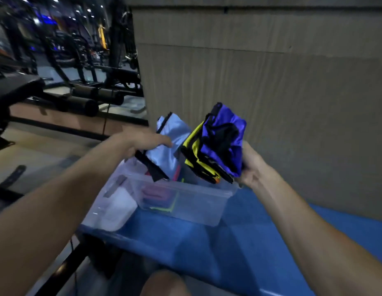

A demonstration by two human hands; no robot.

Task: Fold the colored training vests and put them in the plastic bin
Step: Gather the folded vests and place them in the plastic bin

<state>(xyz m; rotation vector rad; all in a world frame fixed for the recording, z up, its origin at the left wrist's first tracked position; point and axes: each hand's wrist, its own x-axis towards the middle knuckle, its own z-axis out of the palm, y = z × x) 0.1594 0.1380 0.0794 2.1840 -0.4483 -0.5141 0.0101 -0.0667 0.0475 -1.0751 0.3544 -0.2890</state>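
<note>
pale vest (171, 144) upright (over bin (185, 199))

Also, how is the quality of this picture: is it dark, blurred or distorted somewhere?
Head view: dim overall, with small bright lights in the far gym; wide-angle bending shows on the wall panels; the left hand and the plastic bin look soft from blur; the purple vest in the right hand stays vivid.

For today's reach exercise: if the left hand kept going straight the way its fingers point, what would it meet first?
The left hand points rightward, already gripping the light blue vest. Next in line, probably, is the folded purple and yellow stack in the right hand; depth is unclear.
</note>
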